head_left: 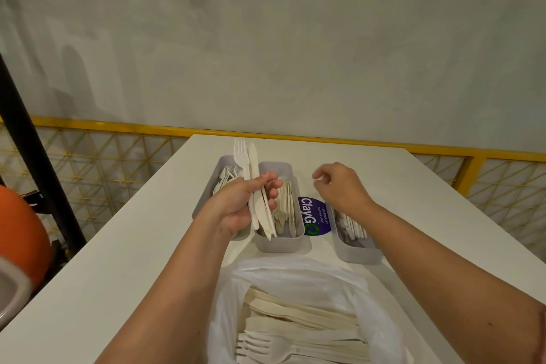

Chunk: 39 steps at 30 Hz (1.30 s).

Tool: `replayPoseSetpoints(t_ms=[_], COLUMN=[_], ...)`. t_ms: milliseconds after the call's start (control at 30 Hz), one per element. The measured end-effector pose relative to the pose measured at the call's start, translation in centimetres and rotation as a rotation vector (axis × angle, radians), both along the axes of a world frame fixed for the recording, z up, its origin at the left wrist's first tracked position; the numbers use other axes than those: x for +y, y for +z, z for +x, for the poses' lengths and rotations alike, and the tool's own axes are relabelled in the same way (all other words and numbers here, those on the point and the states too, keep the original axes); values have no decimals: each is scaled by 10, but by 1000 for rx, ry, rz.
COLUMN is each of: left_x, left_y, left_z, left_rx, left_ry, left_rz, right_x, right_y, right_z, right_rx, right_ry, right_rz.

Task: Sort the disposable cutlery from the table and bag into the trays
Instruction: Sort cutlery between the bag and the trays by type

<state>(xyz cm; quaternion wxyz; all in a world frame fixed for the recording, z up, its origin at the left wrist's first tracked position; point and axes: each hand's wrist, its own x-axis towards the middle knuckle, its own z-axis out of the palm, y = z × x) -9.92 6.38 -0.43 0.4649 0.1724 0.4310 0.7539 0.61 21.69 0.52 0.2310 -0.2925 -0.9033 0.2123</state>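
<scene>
A long white rectangular worktop (124,245) is carrying everything. At its near edge a translucent white plastic bag (295,272) is lying open, showing a heap of pale disposable forks and knives (295,322). Beyond it three grey oblong plastic trays are standing side by side: the left tray (220,164) holding forks, the middle tray (280,242) holding pale flat pieces, the right tray (359,254) apart, holding white cutlery. A purple round sticker (314,220) is lying between the middle and right trays. The left hand (239,204) is gripping a bundle of a white fork and knives (251,174) above the left and middle trays. The right hand (339,183) is hovering empty, fingers loosely curled.
</scene>
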Motion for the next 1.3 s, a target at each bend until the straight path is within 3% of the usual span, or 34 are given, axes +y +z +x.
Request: replayPoseSetpoints(t_ms=[200, 433, 767, 967, 1167, 1300], left_x=[-1, -2, -6, -9, -9, -7], left_y=[0, -2, 3, 4, 3, 2], left_z=[2, 3, -1, -2, -5, -7], left_rx=[95, 213, 55, 4, -19, -30], left_ry=[-68, -84, -149, -121, -61, 29], left_rz=[19, 1, -6, -1, 13, 30], right_x=[-37, -50, -44, -37, -29, -28], right_y=[24, 29, 28, 32, 39, 34], right_z=[-18, -33, -32, -29, -23, -20], right_rx=[175, 174, 215, 413, 736, 752], right_ry=[254, 266, 246, 230, 221, 253], right_rz=[-342, -461, -767, -833, -969, -982])
